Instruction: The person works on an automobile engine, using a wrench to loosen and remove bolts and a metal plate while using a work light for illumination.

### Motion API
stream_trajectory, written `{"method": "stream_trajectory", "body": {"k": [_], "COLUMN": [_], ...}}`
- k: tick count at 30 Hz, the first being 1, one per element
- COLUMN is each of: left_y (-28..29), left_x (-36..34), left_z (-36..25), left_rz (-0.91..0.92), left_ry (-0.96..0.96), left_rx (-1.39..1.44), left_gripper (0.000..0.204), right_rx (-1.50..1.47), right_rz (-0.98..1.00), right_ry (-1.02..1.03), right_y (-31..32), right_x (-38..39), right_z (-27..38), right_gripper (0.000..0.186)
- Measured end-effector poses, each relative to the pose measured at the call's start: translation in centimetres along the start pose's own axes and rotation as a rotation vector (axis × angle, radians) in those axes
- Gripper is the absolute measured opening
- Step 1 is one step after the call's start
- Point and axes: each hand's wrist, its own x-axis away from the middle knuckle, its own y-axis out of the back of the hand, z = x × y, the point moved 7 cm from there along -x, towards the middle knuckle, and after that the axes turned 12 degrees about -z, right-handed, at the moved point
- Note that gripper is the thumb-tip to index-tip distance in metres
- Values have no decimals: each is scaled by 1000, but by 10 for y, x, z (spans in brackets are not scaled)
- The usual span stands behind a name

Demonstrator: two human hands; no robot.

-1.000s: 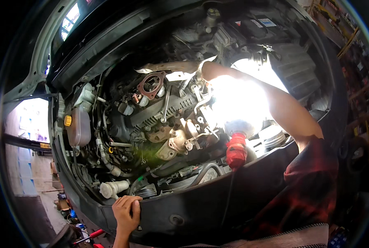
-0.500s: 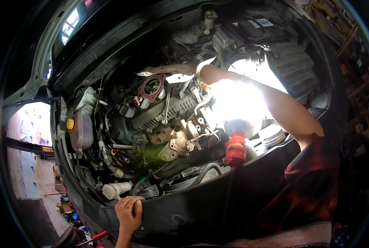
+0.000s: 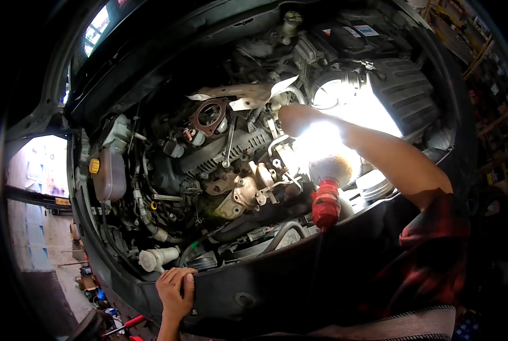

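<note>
My right hand (image 3: 295, 119) reaches deep into a car's engine bay, just right of a curved metal heat shield (image 3: 237, 94). Its fingers are hidden behind the hand and the glare. Beneath the forearm, a work lamp (image 3: 334, 165) with a red-wrapped handle (image 3: 325, 206) shines strongly. My left hand (image 3: 175, 292) lies over the front edge of the bay, fingers laid on the dark cover (image 3: 244, 299). Near the middle sit a rusty flange with a round opening (image 3: 210, 116), a wrench (image 3: 230, 142) and a tan metal turbocharger-like part (image 3: 248, 193).
A reservoir with a yellow cap (image 3: 110, 176) stands on the left, above a whitish filler neck (image 3: 158, 258). At the far right are a battery (image 3: 345, 40) and a ribbed black box (image 3: 404, 94). Shelves line the right rim.
My right hand has shifted slightly toward me, and the glare around the lamp has shrunk. My left hand stays on the front edge.
</note>
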Motion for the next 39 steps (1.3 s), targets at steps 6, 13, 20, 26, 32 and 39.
{"method": "stream_trajectory", "body": {"k": [6,13,20,26,32,39], "left_y": [-5,-4,-51,-206,-292,-285], "left_x": [-6,-5,-55,-140,-156,-146], "left_z": [-3,-3,10,83,72,66], "left_rz": [12,45,363,404,316,173], "left_ry": [-13,-12,295,280,519,508], "left_rx": [15,-9,379,452,664,466], "left_gripper": [15,17,25,56,36,33], "right_rx": [19,-37,-51,30,110,-53], "right_rz": [-88,-85,-53,45,70,-85], "right_ry": [21,60,68,109,19,-4], "right_y": [2,7,3,-19,5,15], "right_x": [-32,-59,-57,-36,11,-24], "right_z": [-27,-33,-35,-5,4,-10], "right_gripper": [17,19,22,25,23,15]}}
